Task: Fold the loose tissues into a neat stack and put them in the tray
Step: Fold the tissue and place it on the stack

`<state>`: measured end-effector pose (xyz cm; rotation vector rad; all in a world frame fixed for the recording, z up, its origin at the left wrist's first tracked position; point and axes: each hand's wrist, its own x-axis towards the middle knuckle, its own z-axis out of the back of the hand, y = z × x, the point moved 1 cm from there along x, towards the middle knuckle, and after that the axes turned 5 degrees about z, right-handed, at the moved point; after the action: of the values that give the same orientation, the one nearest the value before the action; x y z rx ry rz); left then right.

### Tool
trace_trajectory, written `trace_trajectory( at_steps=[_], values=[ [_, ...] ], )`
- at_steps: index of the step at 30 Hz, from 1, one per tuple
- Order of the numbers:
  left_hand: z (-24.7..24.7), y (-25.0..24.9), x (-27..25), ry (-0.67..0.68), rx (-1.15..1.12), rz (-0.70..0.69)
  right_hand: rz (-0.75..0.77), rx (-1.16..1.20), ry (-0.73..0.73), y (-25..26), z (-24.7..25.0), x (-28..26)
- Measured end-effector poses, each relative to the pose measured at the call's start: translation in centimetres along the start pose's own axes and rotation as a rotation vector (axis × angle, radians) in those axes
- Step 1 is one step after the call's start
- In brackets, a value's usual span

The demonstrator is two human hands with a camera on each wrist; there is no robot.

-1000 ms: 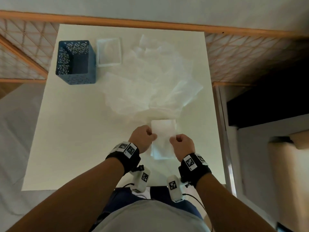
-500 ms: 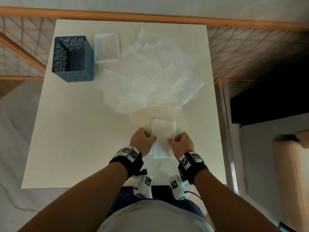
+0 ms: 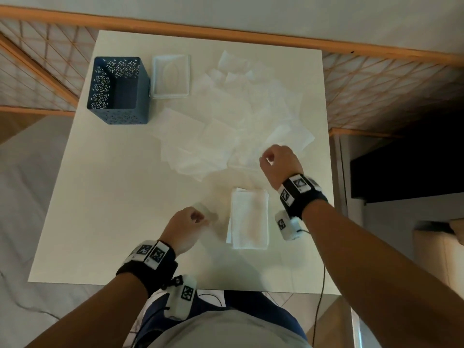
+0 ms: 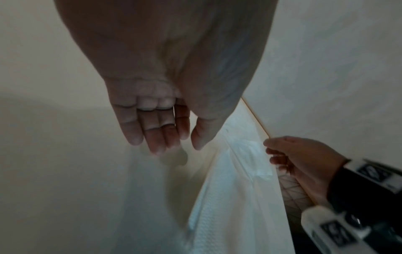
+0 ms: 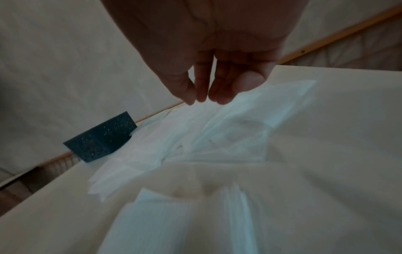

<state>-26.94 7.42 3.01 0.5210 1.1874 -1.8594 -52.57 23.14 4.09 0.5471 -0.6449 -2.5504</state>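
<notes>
A folded white tissue stack (image 3: 249,219) (image 4: 228,214) (image 5: 152,220) lies on the table near its front edge, with neither hand on it. Beyond it, several loose tissues (image 3: 226,126) (image 5: 206,137) spread in an overlapping pile. The white tray (image 3: 170,95) stands at the back left of the pile. My left hand (image 3: 203,218) (image 4: 174,146) hovers just left of the stack, fingers relaxed and holding nothing. My right hand (image 3: 266,159) (image 5: 202,99) hangs over the near right edge of the pile, fingertips pointing down close above a tissue, with nothing seen between them.
A dark blue perforated box (image 3: 118,116) (image 5: 102,142) stands left of the tray. The cream table (image 3: 113,209) ends just right of my right wrist. A wooden rail with lattice runs behind and beside it.
Both hands have let go of the folded stack. The right hand moved forward to the loose pile, and the left hand drew away to the left.
</notes>
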Motion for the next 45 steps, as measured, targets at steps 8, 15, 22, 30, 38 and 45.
trace_trajectory(
  at_steps=[8, 15, 22, 30, 38, 45],
  values=[
    [0.4, 2.4, -0.3, 0.028, 0.062, -0.021, 0.083, -0.101, 0.156, 5.7, -2.6, 8.4],
    [1.2, 1.7, -0.7, 0.009, 0.089, -0.108, -0.019, -0.113, 0.156, 8.4, -5.5, 11.7],
    [2.9, 1.1, 0.0, -0.027, 0.056, -0.119, -0.025, -0.080, 0.164, 8.3, -6.5, 11.5],
    [3.1, 0.4, 1.1, -0.022, 0.066, -0.105, -0.161, 0.012, -0.043, 7.5, -6.9, 10.3],
    [3.1, 0.8, 0.8, -0.017, 0.076, -0.077, -0.275, 0.229, -0.003, 7.5, -6.2, 12.1],
    [3.3, -0.2, 1.2, -0.017, 0.055, -0.088, -0.219, 0.380, -0.053, 8.3, -4.6, 11.0]
  ],
)
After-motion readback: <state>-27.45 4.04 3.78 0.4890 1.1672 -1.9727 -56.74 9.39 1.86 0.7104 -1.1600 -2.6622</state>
